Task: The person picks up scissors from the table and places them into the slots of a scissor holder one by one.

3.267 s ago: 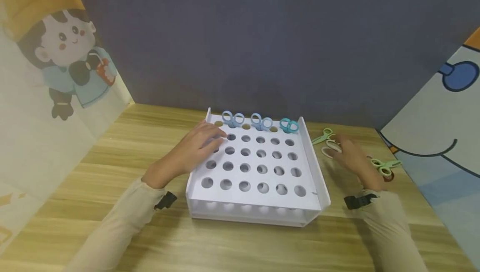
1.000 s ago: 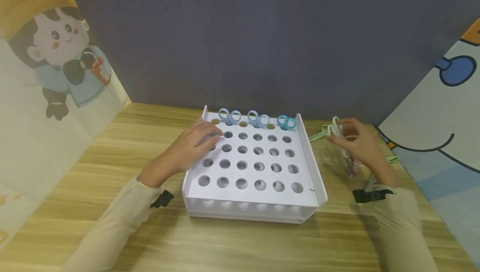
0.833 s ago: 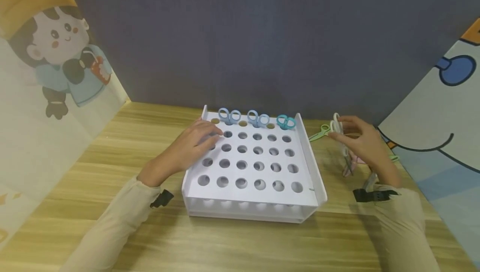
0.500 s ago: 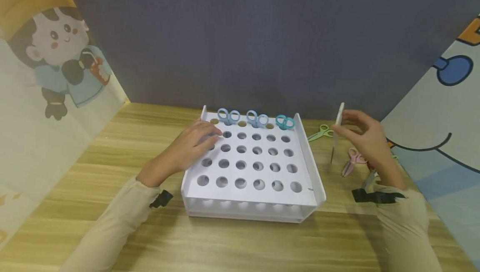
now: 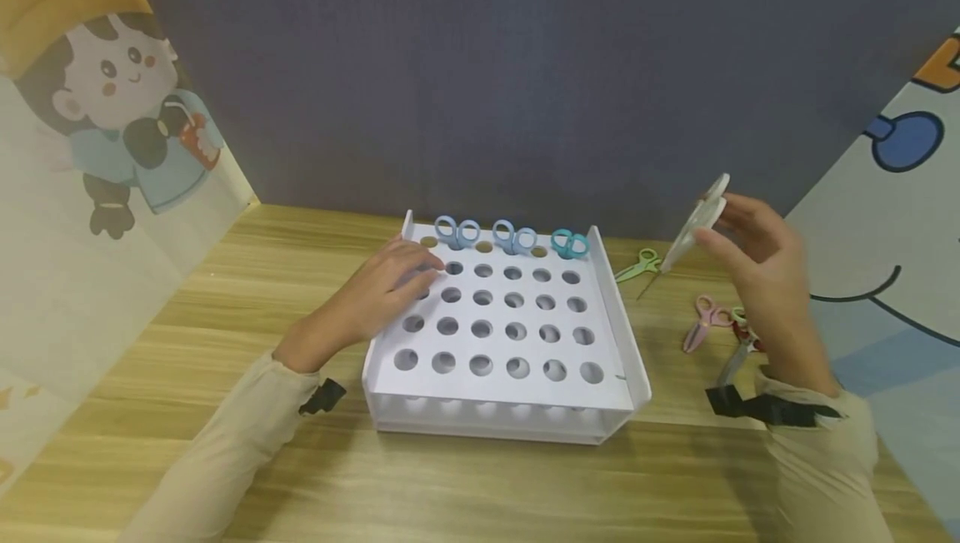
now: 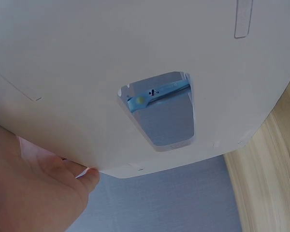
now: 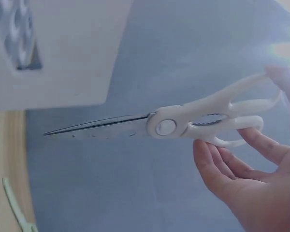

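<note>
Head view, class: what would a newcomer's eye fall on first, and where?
Probably the perforated white rack, central on the wooden table, with three bluish pairs of scissors standing in its back row. Next would likely come the white-handled scissors that the right hand holds in the air right of the rack, blades slanting down toward it. Then perhaps the yellow-hatted cartoon figure on the left wall.

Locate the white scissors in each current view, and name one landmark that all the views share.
Head: right of centre, the white scissors held in the air, tilted.
Left wrist: not in it.
Right wrist: from left of centre to the right, blades pointing left.
Shared landmark: the white rack.
</note>
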`<move>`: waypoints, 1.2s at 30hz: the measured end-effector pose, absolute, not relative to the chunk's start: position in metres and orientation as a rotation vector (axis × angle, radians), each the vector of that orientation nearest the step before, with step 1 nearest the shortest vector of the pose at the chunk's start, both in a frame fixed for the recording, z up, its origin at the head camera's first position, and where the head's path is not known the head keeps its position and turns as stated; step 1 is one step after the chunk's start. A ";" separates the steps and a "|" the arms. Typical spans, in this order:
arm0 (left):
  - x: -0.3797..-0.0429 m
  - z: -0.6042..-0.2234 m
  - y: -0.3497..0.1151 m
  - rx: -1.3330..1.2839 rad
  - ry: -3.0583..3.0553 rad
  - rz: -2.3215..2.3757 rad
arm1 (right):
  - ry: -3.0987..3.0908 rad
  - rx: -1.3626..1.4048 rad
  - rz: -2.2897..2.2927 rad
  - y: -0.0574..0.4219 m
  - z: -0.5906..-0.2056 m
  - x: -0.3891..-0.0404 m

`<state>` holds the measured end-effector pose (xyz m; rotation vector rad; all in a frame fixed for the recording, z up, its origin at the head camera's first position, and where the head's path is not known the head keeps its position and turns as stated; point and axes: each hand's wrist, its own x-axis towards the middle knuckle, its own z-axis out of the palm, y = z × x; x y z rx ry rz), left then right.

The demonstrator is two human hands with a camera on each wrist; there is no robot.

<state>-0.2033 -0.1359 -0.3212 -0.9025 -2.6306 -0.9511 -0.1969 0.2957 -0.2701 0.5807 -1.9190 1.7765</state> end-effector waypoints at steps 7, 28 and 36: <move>-0.203 -0.320 -0.136 -0.891 -2.649 -0.956 | -1.488 0.853 2.045 0.284 -0.260 -0.188; -0.204 -0.319 -0.134 -0.894 -2.651 -0.931 | -1.221 1.011 2.146 0.249 -0.254 -0.170; -0.204 -0.320 -0.135 -0.887 -2.640 -0.952 | -1.637 0.979 2.049 0.237 -0.274 -0.178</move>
